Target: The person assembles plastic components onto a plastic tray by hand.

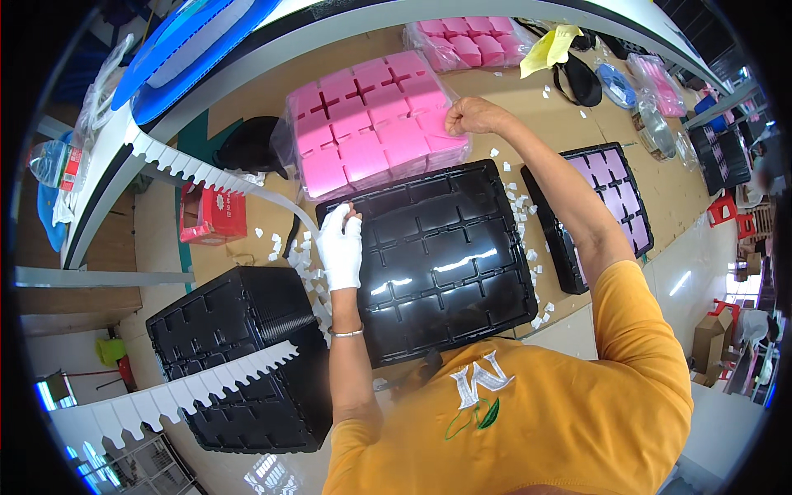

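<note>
Across the tabletop point(561, 128), scraps point(530, 233) flank a black tray point(429, 252).

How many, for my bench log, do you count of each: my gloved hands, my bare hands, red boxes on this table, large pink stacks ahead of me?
Gloved left hand: 1
Bare right hand: 1
Red box: 1
Large pink stacks: 2
Total: 5
</note>
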`<action>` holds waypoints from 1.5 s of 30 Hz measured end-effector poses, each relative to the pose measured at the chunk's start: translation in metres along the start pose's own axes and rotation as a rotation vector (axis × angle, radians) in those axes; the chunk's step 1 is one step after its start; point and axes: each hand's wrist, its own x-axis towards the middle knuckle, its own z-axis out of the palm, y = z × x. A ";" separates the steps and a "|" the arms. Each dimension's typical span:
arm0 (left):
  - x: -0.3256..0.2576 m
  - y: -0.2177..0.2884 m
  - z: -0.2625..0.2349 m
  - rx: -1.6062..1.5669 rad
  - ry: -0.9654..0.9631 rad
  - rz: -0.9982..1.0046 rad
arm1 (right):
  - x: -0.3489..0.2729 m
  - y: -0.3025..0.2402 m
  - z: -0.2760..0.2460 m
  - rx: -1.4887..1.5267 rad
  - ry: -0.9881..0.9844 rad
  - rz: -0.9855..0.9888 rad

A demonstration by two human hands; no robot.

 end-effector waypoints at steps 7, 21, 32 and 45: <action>-0.002 0.017 -0.001 0.069 -0.013 -0.008 | -0.012 -0.001 0.021 -0.199 0.344 -0.206; 0.037 0.074 0.094 -1.760 -0.174 -0.567 | -0.071 -0.064 -0.010 -0.195 0.667 -0.447; 0.021 0.023 0.029 -1.282 0.408 -0.518 | -0.164 -0.066 0.011 -0.524 0.677 -0.487; -0.152 0.047 -0.049 -0.265 0.264 -0.332 | -0.261 -0.075 0.111 -0.473 0.646 -0.340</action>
